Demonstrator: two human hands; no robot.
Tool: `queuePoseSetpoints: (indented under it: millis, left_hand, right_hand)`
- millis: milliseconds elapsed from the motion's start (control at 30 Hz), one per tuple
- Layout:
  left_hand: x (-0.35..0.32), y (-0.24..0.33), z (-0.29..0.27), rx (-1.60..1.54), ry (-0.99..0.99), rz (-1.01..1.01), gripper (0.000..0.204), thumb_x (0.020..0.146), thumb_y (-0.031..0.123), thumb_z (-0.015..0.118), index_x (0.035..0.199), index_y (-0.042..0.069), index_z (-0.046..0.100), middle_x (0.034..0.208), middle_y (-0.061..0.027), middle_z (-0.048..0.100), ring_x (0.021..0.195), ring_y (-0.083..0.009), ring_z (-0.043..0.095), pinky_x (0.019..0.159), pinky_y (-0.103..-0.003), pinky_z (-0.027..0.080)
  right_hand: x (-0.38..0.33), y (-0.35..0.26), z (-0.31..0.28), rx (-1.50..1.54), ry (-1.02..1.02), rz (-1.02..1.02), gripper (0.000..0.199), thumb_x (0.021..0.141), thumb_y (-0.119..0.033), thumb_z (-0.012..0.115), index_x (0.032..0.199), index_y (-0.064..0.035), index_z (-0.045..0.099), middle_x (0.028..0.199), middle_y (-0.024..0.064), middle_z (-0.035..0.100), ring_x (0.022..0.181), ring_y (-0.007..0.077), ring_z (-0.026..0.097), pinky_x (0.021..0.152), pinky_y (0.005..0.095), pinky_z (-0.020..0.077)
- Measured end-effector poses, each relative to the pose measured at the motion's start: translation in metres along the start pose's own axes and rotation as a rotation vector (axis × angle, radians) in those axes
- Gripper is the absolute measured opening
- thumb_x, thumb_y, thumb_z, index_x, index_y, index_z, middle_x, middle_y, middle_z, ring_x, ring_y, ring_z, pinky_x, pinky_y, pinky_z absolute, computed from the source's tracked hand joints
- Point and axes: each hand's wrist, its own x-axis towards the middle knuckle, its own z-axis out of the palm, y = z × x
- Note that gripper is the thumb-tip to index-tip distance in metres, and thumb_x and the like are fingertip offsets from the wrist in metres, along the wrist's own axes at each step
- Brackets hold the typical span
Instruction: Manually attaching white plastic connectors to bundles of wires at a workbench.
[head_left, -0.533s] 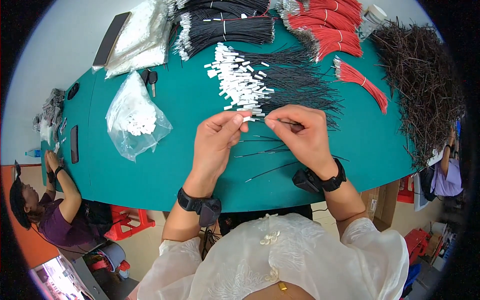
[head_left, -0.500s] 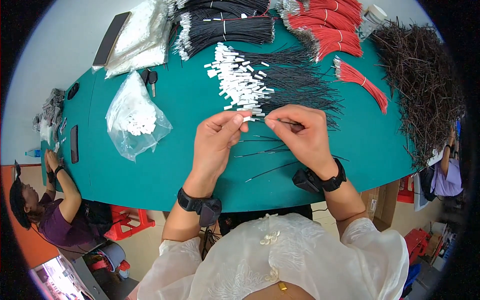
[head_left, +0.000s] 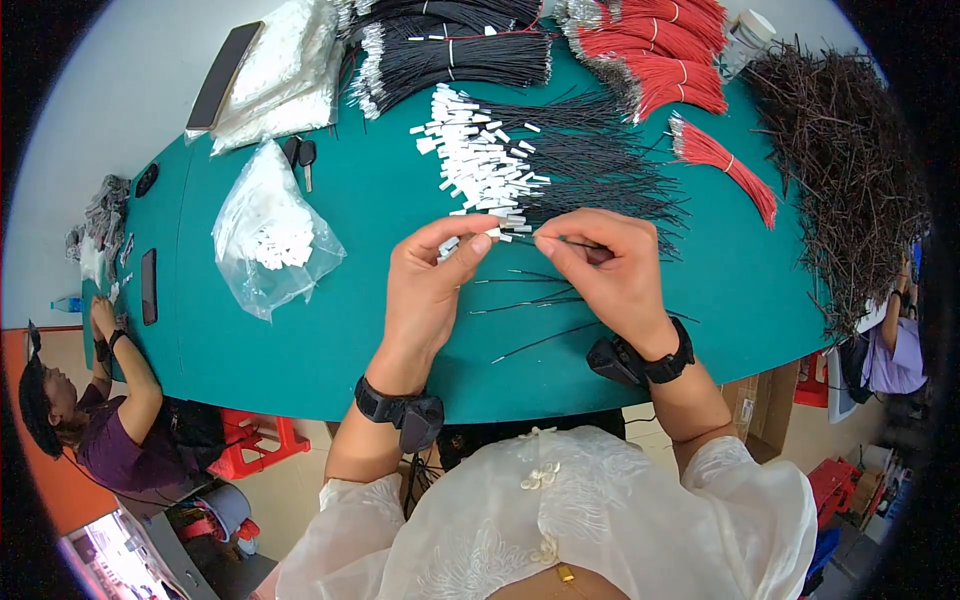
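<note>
My left hand (head_left: pixel 425 290) pinches a small white connector housing (head_left: pixel 495 232) between thumb and forefinger. More white housings (head_left: pixel 448 246) show inside its curled fingers. Facing it, my right hand (head_left: pixel 622 275) is closed on a thin black wire (head_left: pixel 574 242), whose end points at the connector housing. Whether the wire tip is inside the housing is too small to tell. Several loose black wires (head_left: pixel 545 342) lie on the green table below my hands. Just beyond my hands is a pile of black wires with white housings (head_left: pixel 485 160) on their ends.
A clear bag of white housings (head_left: pixel 282 245) lies left, near keys (head_left: pixel 307 165). Bundled black wires (head_left: pixel 460 60) and red wires (head_left: pixel 660 50) are at the back. A smaller red bundle (head_left: pixel 725 165) and a dark wire heap (head_left: pixel 840 170) sit right. A co-worker (head_left: pixel 125 420) works at far left.
The fingers of my left hand have shifted, so white housings inside them now show. My right hand has moved very slightly to the right with the black wire.
</note>
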Motion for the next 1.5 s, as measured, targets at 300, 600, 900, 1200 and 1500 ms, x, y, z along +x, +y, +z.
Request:
queuePoseSetpoints:
  millis: [300, 600, 900, 1200, 1500]
  left_hand:
    - [0.000, 0.001, -0.002, -0.011, 0.003, -0.004, 0.017, 0.087, -0.002, 0.071, 0.104, 0.000, 0.070, 0.101, -0.0051, 0.068, 0.091, -0.0105, 0.063, 0.081, -0.022, 0.050]
    - [0.001, 0.001, -0.004, -0.029, -0.019, -0.066, 0.017, 0.086, 0.000, 0.073, 0.103, 0.000, 0.070, 0.096, -0.0035, 0.069, 0.085, -0.0063, 0.061, 0.068, -0.019, 0.046]
    - [0.000, 0.000, -0.001, 0.025, 0.004, -0.024, 0.014, 0.084, -0.001, 0.074, 0.098, 0.000, 0.072, 0.096, -0.0048, 0.070, 0.086, -0.0084, 0.061, 0.074, -0.021, 0.049]
    - [0.001, -0.001, -0.003, 0.038, -0.010, -0.069, 0.015, 0.083, -0.002, 0.074, 0.097, -0.001, 0.073, 0.097, -0.0083, 0.072, 0.085, -0.0102, 0.064, 0.077, -0.023, 0.051]
    - [0.000, -0.001, -0.002, 0.031, -0.011, -0.079, 0.014, 0.083, -0.003, 0.074, 0.097, -0.001, 0.073, 0.096, -0.0089, 0.072, 0.085, -0.0104, 0.064, 0.077, -0.023, 0.051]
  right_hand:
    - [0.001, -0.002, -0.001, -0.051, -0.022, -0.034, 0.008, 0.082, 0.002, 0.074, 0.090, 0.0019, 0.073, 0.077, 0.0036, 0.068, 0.059, 0.0019, 0.051, 0.050, 0.0186, 0.0349]
    - [0.001, -0.003, -0.003, -0.054, -0.040, -0.042, 0.008, 0.081, 0.002, 0.074, 0.089, 0.0012, 0.073, 0.077, 0.0041, 0.068, 0.058, 0.0035, 0.051, 0.050, 0.0200, 0.0353]
    - [0.001, -0.004, -0.002, -0.089, -0.046, -0.069, 0.007, 0.081, 0.002, 0.073, 0.088, 0.0002, 0.073, 0.076, 0.0055, 0.069, 0.057, 0.0061, 0.053, 0.049, 0.0213, 0.0369]
    - [0.000, -0.001, -0.001, -0.089, -0.050, -0.092, 0.009, 0.080, 0.003, 0.073, 0.088, 0.0000, 0.073, 0.077, 0.0070, 0.070, 0.058, 0.0089, 0.057, 0.049, 0.0225, 0.0413]
    - [0.001, -0.003, -0.001, -0.120, -0.073, -0.102, 0.009, 0.079, 0.003, 0.073, 0.088, 0.0000, 0.072, 0.076, 0.0078, 0.070, 0.058, 0.0105, 0.058, 0.050, 0.0231, 0.0425]
